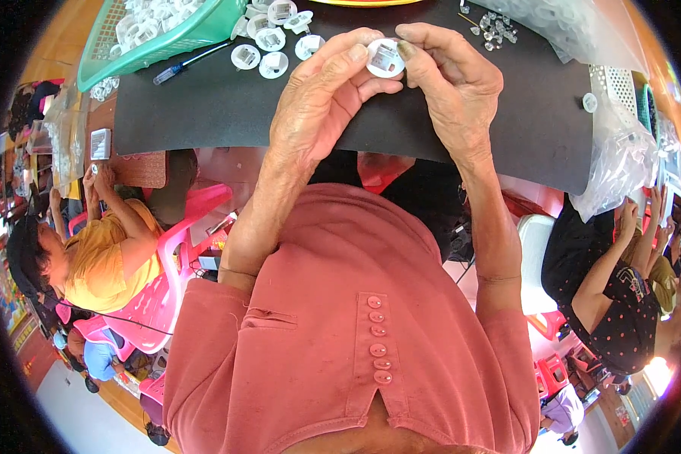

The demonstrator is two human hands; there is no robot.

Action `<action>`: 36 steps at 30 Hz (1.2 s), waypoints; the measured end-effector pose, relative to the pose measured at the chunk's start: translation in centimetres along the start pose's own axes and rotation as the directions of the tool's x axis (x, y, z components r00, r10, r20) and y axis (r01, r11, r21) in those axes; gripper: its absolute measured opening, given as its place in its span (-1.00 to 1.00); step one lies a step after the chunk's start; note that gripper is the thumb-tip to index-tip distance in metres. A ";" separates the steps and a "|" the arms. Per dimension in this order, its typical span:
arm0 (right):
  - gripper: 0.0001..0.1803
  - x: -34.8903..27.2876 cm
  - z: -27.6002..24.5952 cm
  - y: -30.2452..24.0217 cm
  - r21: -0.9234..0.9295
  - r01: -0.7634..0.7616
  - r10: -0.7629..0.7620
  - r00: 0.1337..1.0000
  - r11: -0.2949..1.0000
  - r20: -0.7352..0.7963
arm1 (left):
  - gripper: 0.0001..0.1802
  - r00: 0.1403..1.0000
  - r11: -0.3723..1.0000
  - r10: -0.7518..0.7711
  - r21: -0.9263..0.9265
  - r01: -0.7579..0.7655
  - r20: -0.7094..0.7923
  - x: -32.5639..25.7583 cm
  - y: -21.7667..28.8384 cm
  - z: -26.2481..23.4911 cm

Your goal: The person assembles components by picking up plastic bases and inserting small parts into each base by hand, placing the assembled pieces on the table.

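Between both hands, over the black mat (227, 113), is a small round white plastic part (386, 66) with a squarish recess in its face. My left hand (325, 94) pinches its left edge with thumb and fingers. On its right edge, the thumb and forefinger of my right hand (458, 87) are closed. Several similar white discs (273, 65) lie loose on the mat to the left of my hands. Beyond them is a screwdriver (175, 71) with a blue handle and a thin shaft.
A green basket (91, 60) full of small whitish parts stands at the far left. Small clear pieces (495, 32) lie at the far right, near a clear plastic bag (617, 151). Seated on both sides are co-workers, one in a yellow shirt (113, 257) on a pink chair (175, 253).
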State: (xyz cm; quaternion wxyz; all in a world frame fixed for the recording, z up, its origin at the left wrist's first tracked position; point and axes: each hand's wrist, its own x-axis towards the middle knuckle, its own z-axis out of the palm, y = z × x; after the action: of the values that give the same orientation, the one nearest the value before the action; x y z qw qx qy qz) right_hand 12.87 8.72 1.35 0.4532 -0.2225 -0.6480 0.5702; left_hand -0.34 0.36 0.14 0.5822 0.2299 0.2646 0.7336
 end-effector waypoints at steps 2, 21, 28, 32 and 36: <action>-0.83 0.0 0.1 0.0 0.018 -0.001 0.001 1.000 1.000 -0.004 | -0.67 1.000 0.999 0.012 -0.030 -0.012 0.004 0.0 -0.1 -0.1; -0.85 0.0 0.4 0.6 -0.111 0.055 -0.054 0.998 0.992 0.013 | -0.73 0.998 0.998 -0.033 -0.058 0.030 -0.044 -0.6 -0.2 -0.3; -0.88 2.3 0.5 -1.5 -0.295 -0.030 0.033 0.999 0.955 0.006 | -0.75 0.999 0.993 -0.024 -0.112 0.020 -0.030 -0.6 -0.2 -0.6; -0.86 7.8 -0.8 -1.3 -0.600 0.275 -0.196 0.961 0.751 0.196 | -0.75 0.999 0.993 -0.028 -0.114 0.023 -0.038 -0.5 0.0 -0.4; -0.87 12.0 -0.9 -2.1 -0.625 0.447 -0.074 0.846 0.640 0.529 | -0.71 0.999 0.995 -0.019 -0.099 0.015 -0.041 -0.4 -0.1 -0.3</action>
State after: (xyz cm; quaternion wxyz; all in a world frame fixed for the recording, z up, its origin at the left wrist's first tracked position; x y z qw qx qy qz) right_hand 8.21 18.35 7.28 0.2409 -0.1445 -0.9327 0.2260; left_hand -0.40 -0.02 -0.16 0.5934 0.1832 0.2422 0.7454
